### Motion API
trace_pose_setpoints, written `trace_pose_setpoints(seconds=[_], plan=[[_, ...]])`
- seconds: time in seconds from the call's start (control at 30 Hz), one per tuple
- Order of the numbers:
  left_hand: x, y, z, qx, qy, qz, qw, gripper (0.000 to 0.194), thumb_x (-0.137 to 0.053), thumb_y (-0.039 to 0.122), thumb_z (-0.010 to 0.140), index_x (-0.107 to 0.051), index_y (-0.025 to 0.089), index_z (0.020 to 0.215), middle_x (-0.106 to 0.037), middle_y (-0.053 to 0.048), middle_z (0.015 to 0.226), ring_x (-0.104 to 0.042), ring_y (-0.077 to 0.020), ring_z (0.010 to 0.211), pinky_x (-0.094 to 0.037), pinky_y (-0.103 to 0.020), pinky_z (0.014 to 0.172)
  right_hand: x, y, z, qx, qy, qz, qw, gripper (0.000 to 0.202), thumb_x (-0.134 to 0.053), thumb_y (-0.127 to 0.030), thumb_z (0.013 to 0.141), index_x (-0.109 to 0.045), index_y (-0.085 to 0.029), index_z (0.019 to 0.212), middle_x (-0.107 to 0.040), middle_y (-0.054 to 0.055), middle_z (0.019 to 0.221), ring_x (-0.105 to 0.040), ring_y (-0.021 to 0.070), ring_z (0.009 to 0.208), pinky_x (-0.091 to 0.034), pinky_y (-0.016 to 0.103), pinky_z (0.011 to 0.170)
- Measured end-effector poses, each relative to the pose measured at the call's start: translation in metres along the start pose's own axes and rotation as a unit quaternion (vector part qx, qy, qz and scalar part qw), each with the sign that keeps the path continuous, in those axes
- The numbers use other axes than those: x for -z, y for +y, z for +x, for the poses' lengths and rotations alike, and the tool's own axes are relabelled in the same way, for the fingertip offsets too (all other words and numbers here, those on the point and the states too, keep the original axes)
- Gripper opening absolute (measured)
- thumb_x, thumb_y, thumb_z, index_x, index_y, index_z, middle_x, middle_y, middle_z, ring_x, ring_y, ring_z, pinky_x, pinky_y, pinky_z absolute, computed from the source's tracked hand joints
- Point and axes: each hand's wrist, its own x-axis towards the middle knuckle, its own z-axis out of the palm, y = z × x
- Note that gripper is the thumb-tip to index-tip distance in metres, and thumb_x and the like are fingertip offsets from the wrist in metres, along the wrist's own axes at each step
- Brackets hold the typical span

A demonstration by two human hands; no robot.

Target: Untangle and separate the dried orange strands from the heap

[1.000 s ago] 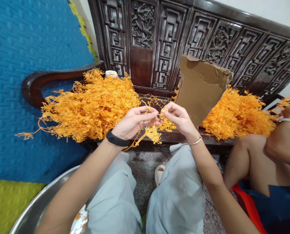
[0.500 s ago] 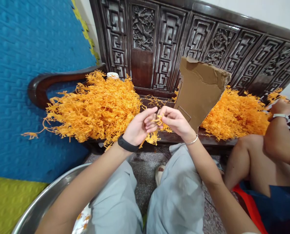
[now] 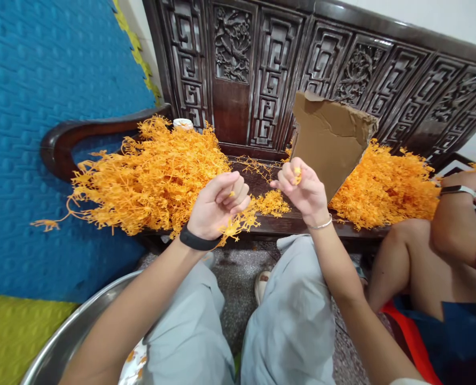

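Note:
My left hand (image 3: 213, 208), a black band on its wrist, is closed around a spindly orange plastic strand (image 3: 238, 224) with star-like tips, which hangs out below the palm. My right hand (image 3: 307, 192), wearing a thin silver bracelet, is curled shut with a small orange piece (image 3: 297, 172) showing at its fingers. The two hands are apart, above the front of a dark wooden bench. Just left of my left hand is a large heap of tangled orange strands (image 3: 153, 176). A smaller orange clump (image 3: 273, 203) lies on the bench between my hands.
An upright cardboard sheet (image 3: 328, 144) stands before another orange heap (image 3: 390, 187). Another person's hand (image 3: 462, 182) and bent knee are at right. Blue foam mats (image 3: 61, 69) cover the left side; a metal basin (image 3: 49, 353) sits low left. A white roll-like object (image 3: 182, 124) is behind the heap.
My hands, together half a second ago, have drawn apart, left hand to the left and right hand to the right and up. The other person's hand has shifted slightly.

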Motion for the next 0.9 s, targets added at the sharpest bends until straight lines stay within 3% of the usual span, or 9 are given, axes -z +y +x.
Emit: trace_pose_setpoints(seconds=[0.1,0.23,0.3,0.37,0.5,0.6,0.7,0.9], plan=[[0.003,0.003,-0.002,-0.002,-0.025,0.014,1.000,0.054,-0.053,0.027,0.078,-0.018,0.015,0.039,-0.018,0.003,0.043,-0.022,-0.0044,0.039,-0.023,-0.019,0.037,0.017,0.000,0.003,0.009,0.057,-0.034,0.998,0.034,-0.067,-0.044,0.070,-0.043,-0.021,0.070,-0.043,-0.005,0.068,-0.048,0.0075,0.062,-0.051,0.032,0.080],[0.010,0.005,0.001,-0.008,-0.054,0.036,0.998,0.049,-0.057,0.034,0.076,-0.029,0.015,0.041,-0.023,0.004,0.045,-0.027,-0.0047,0.040,-0.026,-0.021,0.039,0.057,0.022,0.012,-0.031,0.124,-0.189,0.974,0.021,-0.068,-0.035,0.071,-0.056,-0.019,0.078,-0.055,-0.001,0.084,-0.054,0.0083,0.077,-0.048,0.025,0.081],[0.013,0.007,0.004,-0.013,-0.038,0.054,0.998,0.046,-0.054,0.037,0.079,-0.034,0.016,0.043,-0.027,0.004,0.046,-0.029,-0.0047,0.040,-0.028,-0.021,0.040,0.082,0.039,0.015,-0.113,0.153,-0.263,0.946,0.016,-0.067,-0.029,0.072,-0.058,-0.016,0.077,-0.057,0.000,0.079,-0.054,0.0071,0.073,-0.047,0.021,0.077],[0.016,0.008,0.007,-0.007,-0.010,0.070,0.997,0.044,-0.051,0.038,0.081,-0.038,0.016,0.045,-0.030,0.004,0.048,-0.032,-0.0047,0.041,-0.031,-0.021,0.042,0.107,0.055,0.015,-0.263,0.188,-0.324,0.889,0.011,-0.062,-0.025,0.078,-0.058,-0.015,0.081,-0.059,0.000,0.077,-0.056,0.0061,0.070,-0.046,0.019,0.074],[0.022,0.004,0.013,0.004,-0.017,0.072,0.997,0.038,-0.054,0.034,0.079,-0.039,0.016,0.049,-0.031,0.005,0.050,-0.035,-0.0040,0.042,-0.033,-0.019,0.043,0.140,0.080,0.004,-0.385,0.206,-0.366,0.822,0.011,-0.061,-0.017,0.079,-0.059,-0.008,0.085,-0.061,0.004,0.075,-0.057,0.0094,0.067,-0.048,0.024,0.068],[0.026,0.000,0.016,-0.002,-0.006,0.061,0.998,0.035,-0.062,0.030,0.072,-0.037,0.016,0.053,-0.029,0.007,0.051,-0.031,-0.0026,0.041,-0.030,-0.017,0.040,0.152,0.091,-0.006,-0.446,0.214,-0.386,0.778,0.023,-0.055,-0.026,0.085,-0.058,-0.009,0.100,-0.061,0.007,0.094,-0.060,0.0138,0.081,-0.051,0.031,0.073],[0.027,0.000,0.018,0.014,0.016,0.060,0.998,0.031,-0.063,0.032,0.073,-0.041,0.017,0.058,-0.027,0.008,0.049,-0.028,-0.0023,0.038,-0.026,-0.016,0.037,0.159,0.096,-0.011,-0.473,0.219,-0.396,0.756,0.032,-0.052,-0.031,0.087,-0.054,-0.012,0.112,-0.057,0.009,0.110,-0.059,0.0173,0.094,-0.051,0.037,0.080],[0.027,0.001,0.022,0.037,0.002,0.040,0.999,0.036,-0.049,0.043,0.083,-0.051,0.016,0.059,-0.038,0.004,0.047,-0.038,-0.0050,0.039,-0.033,-0.019,0.039,0.156,0.095,-0.005,-0.438,0.236,-0.412,0.763,0.028,-0.053,-0.031,0.087,-0.056,-0.011,0.106,-0.060,0.007,0.102,-0.060,0.0149,0.087,-0.052,0.033,0.075]])
